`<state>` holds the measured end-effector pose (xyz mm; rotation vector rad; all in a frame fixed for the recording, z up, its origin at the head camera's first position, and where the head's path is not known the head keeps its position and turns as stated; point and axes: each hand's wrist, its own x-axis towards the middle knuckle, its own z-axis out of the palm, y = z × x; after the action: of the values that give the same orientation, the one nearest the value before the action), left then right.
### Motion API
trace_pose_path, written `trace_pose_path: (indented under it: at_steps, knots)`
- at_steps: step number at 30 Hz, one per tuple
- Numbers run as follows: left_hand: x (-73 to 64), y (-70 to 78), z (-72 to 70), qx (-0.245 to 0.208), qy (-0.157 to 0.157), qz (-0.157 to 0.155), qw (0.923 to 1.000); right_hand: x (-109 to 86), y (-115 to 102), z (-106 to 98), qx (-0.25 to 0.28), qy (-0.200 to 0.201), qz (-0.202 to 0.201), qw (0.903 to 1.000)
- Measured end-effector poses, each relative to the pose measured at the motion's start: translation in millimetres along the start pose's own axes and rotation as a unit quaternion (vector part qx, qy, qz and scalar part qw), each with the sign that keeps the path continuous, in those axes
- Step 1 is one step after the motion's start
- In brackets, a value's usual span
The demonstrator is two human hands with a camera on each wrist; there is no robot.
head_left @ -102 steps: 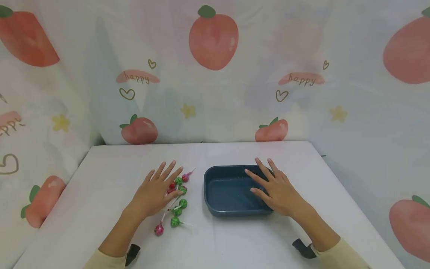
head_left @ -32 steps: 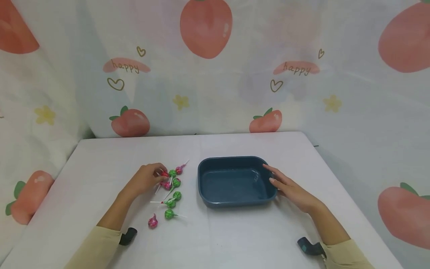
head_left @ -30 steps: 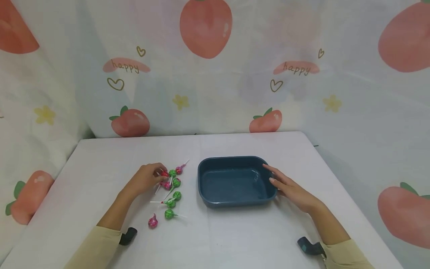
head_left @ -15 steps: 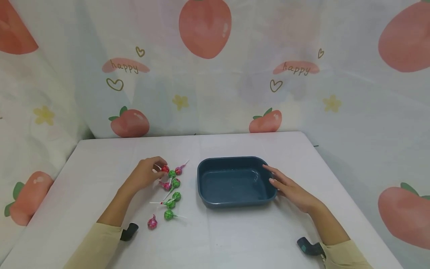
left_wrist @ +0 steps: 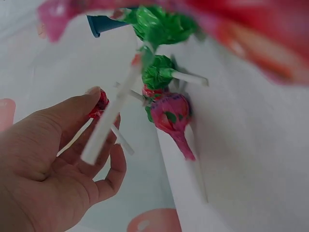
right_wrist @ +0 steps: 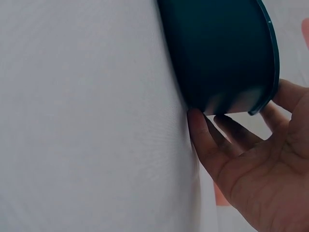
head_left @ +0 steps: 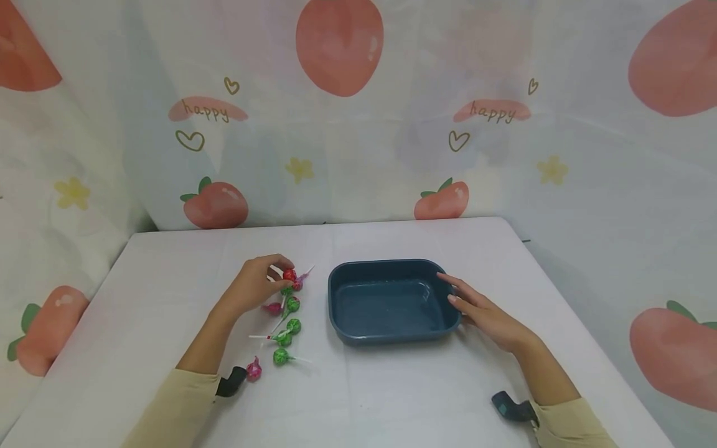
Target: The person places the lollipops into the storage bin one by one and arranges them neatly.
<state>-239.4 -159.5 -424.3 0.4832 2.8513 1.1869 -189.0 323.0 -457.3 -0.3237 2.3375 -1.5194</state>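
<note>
My left hand (head_left: 256, 281) pinches a red-wrapped lollipop (head_left: 289, 274) by its candy end between thumb and fingertips. In the left wrist view that lollipop (left_wrist: 99, 105) has its white stick hanging down beside the curled fingers. Below and beside the hand, several green lollipops (head_left: 281, 356) and pink ones (head_left: 254, 371) lie in a loose column on the white table. A dark blue rectangular dish (head_left: 394, 311) stands to their right with nothing in it. My right hand (head_left: 493, 320) rests at its right end, fingers fairly straight, fingertips at the rim and the outer wall.
The white-covered table (head_left: 370, 398) ends at the back against a hanging cloth (head_left: 381, 162) printed with peaches. A black wrist-worn piece (head_left: 231, 382) sits by the left cuff, close to a pink lollipop. Another black piece (head_left: 512, 407) juts from the right cuff.
From spread above the table, the left hand has come down, taken the red lollipop and carried it up and right. The right hand has come to the dish's right end and stayed there.
</note>
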Motion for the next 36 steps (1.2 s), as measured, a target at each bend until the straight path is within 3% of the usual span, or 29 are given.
trace_pose_path:
  at_steps: [15, 25, 30, 36]
  knots:
    - [22.9, 31.4, 15.7, -0.029, -0.01, 0.044, 0.9985, 2.9, -0.8, -1.8, 0.003, -0.001, 0.0, 1.0]
    - [37.4, 48.1, 39.5, -0.032, -0.024, 0.092, 0.995, 1.0, 4.1, 0.0, 0.013, 0.0, -0.005, 0.9999]
    - [45.5, 59.8, 54.4, -0.05, -0.046, 0.114, 0.9911, 1.7, 7.2, -0.1, 0.014, 0.013, -0.007, 0.9998]
    - [52.5, 70.4, 67.9, -0.064, -0.068, 0.109, 0.9897, 2.5, 8.3, -0.6, 0.019, 0.012, -0.004, 0.9997]
